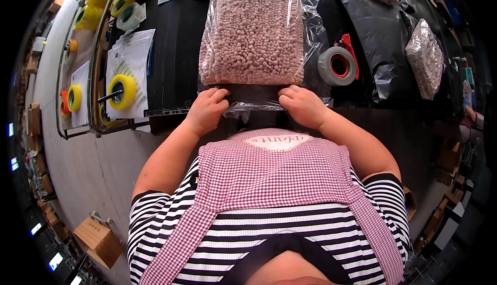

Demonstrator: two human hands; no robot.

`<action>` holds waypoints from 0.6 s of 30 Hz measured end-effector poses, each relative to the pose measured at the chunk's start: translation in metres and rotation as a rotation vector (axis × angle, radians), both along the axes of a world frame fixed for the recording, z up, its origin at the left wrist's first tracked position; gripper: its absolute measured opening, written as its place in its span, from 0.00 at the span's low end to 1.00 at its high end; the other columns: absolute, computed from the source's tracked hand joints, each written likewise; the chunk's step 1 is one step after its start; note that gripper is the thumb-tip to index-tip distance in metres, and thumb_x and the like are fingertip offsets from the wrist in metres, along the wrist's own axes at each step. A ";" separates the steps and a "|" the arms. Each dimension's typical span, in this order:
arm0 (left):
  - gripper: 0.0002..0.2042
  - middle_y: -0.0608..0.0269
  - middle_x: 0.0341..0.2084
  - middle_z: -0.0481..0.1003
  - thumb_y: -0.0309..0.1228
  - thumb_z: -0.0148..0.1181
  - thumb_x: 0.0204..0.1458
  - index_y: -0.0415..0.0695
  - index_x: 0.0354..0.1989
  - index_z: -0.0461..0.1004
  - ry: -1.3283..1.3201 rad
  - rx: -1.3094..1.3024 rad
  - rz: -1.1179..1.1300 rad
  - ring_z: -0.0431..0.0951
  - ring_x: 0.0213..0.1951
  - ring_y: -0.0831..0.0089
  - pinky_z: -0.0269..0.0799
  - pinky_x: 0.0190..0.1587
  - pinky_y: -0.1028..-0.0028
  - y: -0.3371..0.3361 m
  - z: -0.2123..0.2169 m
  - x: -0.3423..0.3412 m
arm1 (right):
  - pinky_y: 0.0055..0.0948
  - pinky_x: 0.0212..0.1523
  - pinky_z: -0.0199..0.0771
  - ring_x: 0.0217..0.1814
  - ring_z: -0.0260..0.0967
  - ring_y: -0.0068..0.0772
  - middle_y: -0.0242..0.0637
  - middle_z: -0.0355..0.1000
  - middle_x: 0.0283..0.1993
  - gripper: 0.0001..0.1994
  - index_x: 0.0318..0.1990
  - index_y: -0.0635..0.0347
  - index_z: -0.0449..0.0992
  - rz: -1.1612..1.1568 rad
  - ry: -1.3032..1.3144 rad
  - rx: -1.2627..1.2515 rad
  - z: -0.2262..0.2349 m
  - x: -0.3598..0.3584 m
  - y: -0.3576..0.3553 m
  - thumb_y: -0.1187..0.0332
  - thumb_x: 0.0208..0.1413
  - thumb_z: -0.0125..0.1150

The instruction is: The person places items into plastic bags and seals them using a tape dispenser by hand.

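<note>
Clear pellet bag (253,31) lay flat on dark counter (171,52), centre, just ahead of me. My left hand (206,111) & right hand (303,106) had fingers clenched on its near open edge. Tape dispenser (339,63) just right of bag; yellow tape rolls (122,91) on left.

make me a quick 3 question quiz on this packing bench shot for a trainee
1. True or false: both hands grip the near edge of the clear bag of pinkish pellets.
2. What lies just right of that bag? A) a grey tape roll in a red dispenser B) a yellow tape roll C) a cardboard box
3. Fill in: the yellow tape rolls sit on the person's ____ side.

Key
1. True: the left hand and right hand pinch its folded end.
2. A, the tape dispenser.
3. Left; one yellow tape roll rests on printed papers.
</note>
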State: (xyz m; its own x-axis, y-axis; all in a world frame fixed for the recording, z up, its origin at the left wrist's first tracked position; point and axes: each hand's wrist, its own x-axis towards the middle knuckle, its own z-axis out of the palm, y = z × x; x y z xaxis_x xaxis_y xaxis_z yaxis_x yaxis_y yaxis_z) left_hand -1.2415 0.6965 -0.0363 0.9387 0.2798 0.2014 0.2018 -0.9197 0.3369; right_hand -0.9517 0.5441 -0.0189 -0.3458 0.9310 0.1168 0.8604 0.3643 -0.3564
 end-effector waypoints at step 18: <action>0.07 0.55 0.38 0.75 0.19 0.53 0.47 0.42 0.34 0.69 0.356 -0.489 0.144 0.75 0.46 0.53 0.71 0.47 0.60 0.010 0.059 0.024 | 0.48 0.41 0.73 0.43 0.74 0.54 0.46 0.76 0.35 0.09 0.40 0.58 0.71 -0.370 0.122 -0.266 0.024 0.022 -0.010 0.79 0.52 0.51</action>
State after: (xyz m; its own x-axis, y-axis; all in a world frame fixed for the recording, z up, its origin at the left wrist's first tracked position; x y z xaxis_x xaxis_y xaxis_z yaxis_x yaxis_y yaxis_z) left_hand -1.2177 0.7063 0.0227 0.8706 0.3893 -0.3008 0.4900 -0.6310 0.6014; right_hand -0.9293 0.5339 0.0054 0.0164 0.9922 -0.1238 0.8612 -0.0769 -0.5023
